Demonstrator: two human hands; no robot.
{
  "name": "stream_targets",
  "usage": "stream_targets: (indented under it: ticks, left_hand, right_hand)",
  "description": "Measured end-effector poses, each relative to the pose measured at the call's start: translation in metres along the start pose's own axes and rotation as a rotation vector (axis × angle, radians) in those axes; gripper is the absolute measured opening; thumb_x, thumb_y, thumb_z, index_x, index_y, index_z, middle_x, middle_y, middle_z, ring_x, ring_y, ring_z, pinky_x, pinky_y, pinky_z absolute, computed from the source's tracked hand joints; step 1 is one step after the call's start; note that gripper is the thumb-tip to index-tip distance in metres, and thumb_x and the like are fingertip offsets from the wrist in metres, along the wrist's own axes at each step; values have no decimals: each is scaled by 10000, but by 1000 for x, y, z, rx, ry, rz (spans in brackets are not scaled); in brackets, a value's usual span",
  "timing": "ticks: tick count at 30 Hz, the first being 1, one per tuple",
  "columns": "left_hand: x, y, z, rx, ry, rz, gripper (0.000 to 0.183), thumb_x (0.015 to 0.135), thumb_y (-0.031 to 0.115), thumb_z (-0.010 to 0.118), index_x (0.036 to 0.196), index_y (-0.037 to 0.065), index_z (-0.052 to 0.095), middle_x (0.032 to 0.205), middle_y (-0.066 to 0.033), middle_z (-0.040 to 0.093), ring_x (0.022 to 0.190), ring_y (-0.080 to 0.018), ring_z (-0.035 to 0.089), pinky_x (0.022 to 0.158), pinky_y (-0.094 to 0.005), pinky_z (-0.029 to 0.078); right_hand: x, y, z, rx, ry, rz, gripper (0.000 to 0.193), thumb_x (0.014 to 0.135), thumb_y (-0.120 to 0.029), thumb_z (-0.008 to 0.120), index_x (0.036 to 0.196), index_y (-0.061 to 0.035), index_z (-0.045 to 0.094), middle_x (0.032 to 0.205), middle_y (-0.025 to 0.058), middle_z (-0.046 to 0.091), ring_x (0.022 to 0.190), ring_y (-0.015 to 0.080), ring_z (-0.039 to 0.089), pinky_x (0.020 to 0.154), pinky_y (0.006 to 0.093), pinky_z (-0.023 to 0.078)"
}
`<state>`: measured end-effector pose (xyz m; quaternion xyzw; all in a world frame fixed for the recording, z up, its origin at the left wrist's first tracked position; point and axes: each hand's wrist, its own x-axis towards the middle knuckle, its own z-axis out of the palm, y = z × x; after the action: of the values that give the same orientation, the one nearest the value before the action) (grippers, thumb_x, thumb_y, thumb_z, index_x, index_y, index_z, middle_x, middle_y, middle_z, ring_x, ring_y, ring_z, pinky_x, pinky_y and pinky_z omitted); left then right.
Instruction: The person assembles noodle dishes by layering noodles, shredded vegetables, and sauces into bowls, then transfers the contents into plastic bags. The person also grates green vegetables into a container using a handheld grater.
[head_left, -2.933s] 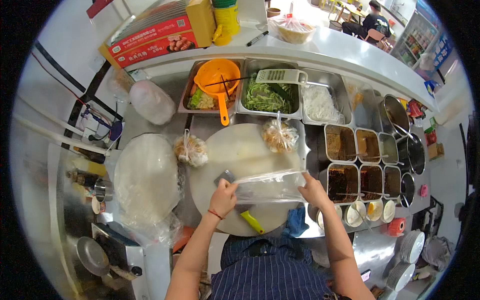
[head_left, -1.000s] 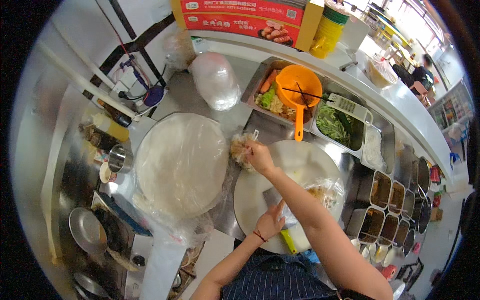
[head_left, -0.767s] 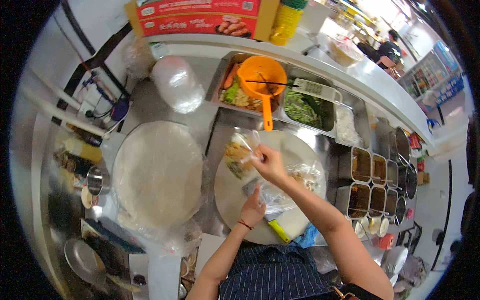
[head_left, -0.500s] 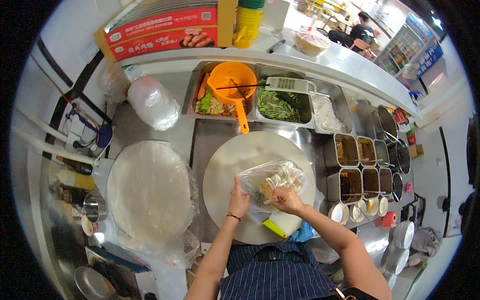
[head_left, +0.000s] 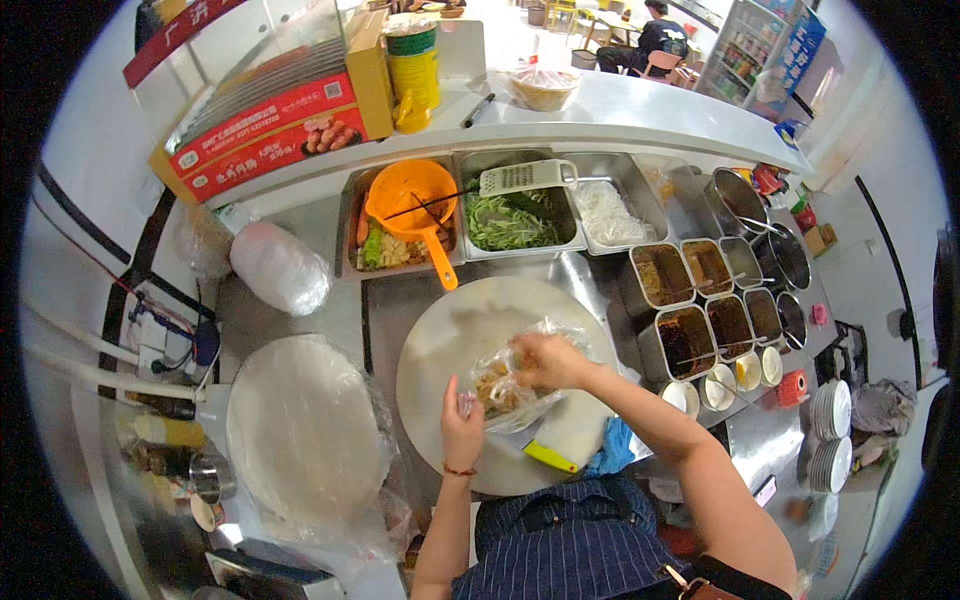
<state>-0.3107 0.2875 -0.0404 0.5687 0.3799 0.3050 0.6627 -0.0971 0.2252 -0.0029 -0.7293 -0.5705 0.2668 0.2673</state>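
A clear plastic bag lies spread on the round white board, with mixed food showing inside in browns and whites. My left hand is closed on the bag's near left edge, thumb pointing up. Over its far right side, my right hand grips the film; motion smears its fingertips. Closer to my apron lies a flat white blade with a lime-green handle, beside a crumpled blue cloth.
Behind the board, steel trays hold shredded greens, white shreds and an orange strainer. A grater rests across them. Sauce tins and small bowls stand right. A film-covered round stack sits left.
My right hand has moved from the near side of the bag to its far side. The bag now lies lower and flatter. The whole view has shifted, showing more beyond the counter.
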Motion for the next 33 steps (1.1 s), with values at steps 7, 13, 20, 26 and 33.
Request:
stream_targets:
  ticks: [7,13,20,26,33]
  left_hand:
    - [-21,18,-9,-217,-66,-166,529,847,-7,568,1332,-38,360,887,-32,534,851,-104,540,759,-240,463]
    - [3,129,30,-510,-212,-1,476,854,48,564,1305,16,417,938,-29,535,823,-113,541,755,-265,475]
    - [17,145,69,-499,-208,-2,459,859,123,556,1290,21,433,1119,-79,543,764,-96,526,598,-234,457]
    - [28,117,128,-256,-46,2,375,863,97,561,1220,22,476,1134,-74,540,771,-91,528,666,-207,468]
    - [21,118,186,-186,285,75,262,855,28,521,1117,12,520,1110,-79,518,805,-102,517,749,-232,450]
  right_hand:
    - [-22,101,-26,-165,454,344,223,776,-148,641,928,10,597,721,123,606,653,257,605,647,356,500]
    - [-52,24,-131,1407,342,317,123,880,-84,535,876,19,602,595,-24,474,529,67,457,568,234,444]
    - [-90,27,-167,1447,280,290,202,851,-51,565,1028,45,588,697,24,605,536,73,535,550,224,466]
    - [-117,116,-184,1317,66,314,306,881,-111,578,1159,13,552,969,98,638,779,115,617,644,221,506]
    - [-71,298,-316,350,376,321,391,748,-113,632,1115,15,594,1084,170,634,968,233,611,838,331,493]
